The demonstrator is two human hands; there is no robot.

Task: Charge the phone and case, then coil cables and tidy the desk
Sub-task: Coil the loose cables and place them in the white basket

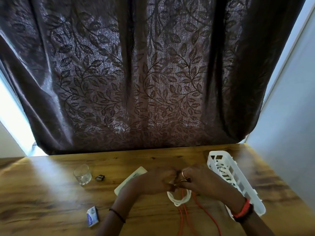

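— Where are your hands?
— Your left hand (pixel 153 183) and right hand (pixel 202 183) meet mid-desk (pixel 51 193), fingers curled, both pinching the top of the coiled white cable (pixel 179 200).
— What's nearby?
— An orange cable (pixel 183 217) crosses the coil toward you. A white basket (pixel 245 189) lies just right.

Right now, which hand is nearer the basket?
Right. The right hand sits just left of the basket, its wrist over the basket's near end. The left hand lies farther left, across the coil that both hands grip.
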